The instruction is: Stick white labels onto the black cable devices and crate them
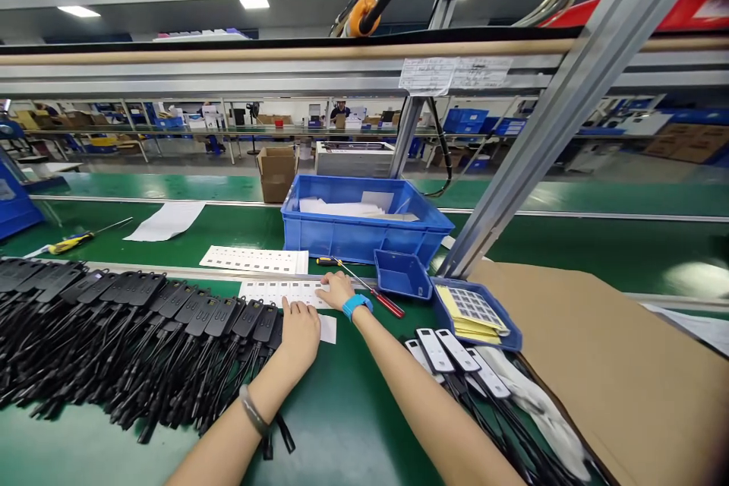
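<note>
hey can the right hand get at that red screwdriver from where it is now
Probably yes. The red screwdriver lies close by the right hand, near the small blue tray, with nothing visibly covering it. The hand is at the white sheet, though, so it might have to leave that first.

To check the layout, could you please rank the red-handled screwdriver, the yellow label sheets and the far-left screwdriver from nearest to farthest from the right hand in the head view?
1. Red-handled screwdriver: just right of the right hand.
2. Yellow label sheets: farther right, in a blue tray.
3. Far-left screwdriver: well off to the left.
</note>
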`<state>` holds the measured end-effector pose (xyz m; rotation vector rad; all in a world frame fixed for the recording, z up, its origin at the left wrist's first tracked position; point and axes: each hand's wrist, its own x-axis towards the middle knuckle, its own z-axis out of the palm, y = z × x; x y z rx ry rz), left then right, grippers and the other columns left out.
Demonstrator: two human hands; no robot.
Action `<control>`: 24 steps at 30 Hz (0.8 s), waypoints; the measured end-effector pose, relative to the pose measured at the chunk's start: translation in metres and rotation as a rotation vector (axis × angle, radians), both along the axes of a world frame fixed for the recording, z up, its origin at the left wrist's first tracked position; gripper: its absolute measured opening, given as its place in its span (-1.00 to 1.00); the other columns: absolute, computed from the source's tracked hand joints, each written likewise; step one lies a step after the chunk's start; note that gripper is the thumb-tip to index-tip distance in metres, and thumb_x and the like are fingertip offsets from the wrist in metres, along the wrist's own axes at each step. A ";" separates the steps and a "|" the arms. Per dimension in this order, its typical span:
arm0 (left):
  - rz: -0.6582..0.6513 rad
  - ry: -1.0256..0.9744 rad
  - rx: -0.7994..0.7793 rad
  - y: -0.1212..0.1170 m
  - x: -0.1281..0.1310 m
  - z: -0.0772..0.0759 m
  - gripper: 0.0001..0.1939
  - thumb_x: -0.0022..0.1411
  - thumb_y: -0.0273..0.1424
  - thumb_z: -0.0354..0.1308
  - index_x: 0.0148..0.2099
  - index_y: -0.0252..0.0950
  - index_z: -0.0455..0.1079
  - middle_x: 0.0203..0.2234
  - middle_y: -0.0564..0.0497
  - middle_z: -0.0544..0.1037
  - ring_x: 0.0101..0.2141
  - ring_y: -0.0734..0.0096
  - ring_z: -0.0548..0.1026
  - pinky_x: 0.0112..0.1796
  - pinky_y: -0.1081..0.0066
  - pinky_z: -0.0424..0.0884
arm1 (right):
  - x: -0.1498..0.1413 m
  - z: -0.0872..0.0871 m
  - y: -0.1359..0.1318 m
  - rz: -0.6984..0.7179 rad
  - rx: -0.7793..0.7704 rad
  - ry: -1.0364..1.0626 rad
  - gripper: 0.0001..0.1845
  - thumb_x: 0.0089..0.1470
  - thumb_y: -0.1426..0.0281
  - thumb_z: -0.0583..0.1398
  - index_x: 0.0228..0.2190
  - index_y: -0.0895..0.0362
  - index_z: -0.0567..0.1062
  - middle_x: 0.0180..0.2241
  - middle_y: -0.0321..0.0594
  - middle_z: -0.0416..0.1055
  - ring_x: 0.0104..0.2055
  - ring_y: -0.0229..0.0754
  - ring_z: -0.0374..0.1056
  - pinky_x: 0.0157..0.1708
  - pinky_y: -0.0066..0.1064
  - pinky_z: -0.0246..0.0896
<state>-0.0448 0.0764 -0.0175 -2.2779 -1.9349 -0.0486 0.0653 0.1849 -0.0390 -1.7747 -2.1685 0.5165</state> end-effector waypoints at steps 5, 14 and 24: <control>0.020 0.007 -0.001 -0.004 0.000 -0.007 -0.65 0.28 -0.59 -0.14 -0.02 -0.50 0.41 -0.16 -0.37 0.50 -0.10 0.00 0.45 0.10 -0.22 0.01 | 0.002 -0.006 0.001 -0.011 0.025 0.074 -0.73 0.16 0.27 0.20 -0.17 0.20 0.45 -0.08 -0.13 0.38 -0.05 -0.08 0.33 -0.04 -0.10 0.25; 0.024 0.014 -0.003 -0.004 -0.001 -0.009 -0.66 0.28 -0.59 -0.15 -0.04 -0.46 0.42 -0.18 -0.32 0.50 -0.11 0.04 0.45 0.09 -0.22 0.03 | 0.004 -0.007 -0.013 0.046 0.148 0.424 -0.95 0.07 0.44 0.21 -0.41 0.18 0.48 -0.47 -0.30 0.43 -0.42 -0.25 0.35 -0.30 -0.35 0.29; 0.036 0.040 0.118 -0.025 -0.018 0.024 -0.53 0.25 -0.62 -0.11 0.19 -0.41 0.25 -0.09 -0.27 0.44 -0.08 0.13 0.37 -0.05 0.11 0.28 | 0.051 0.040 -0.069 -0.158 0.370 0.909 -0.67 0.07 0.16 0.15 -0.34 0.19 0.48 -0.33 -0.13 0.44 -0.31 -0.15 0.33 -0.27 -0.29 0.27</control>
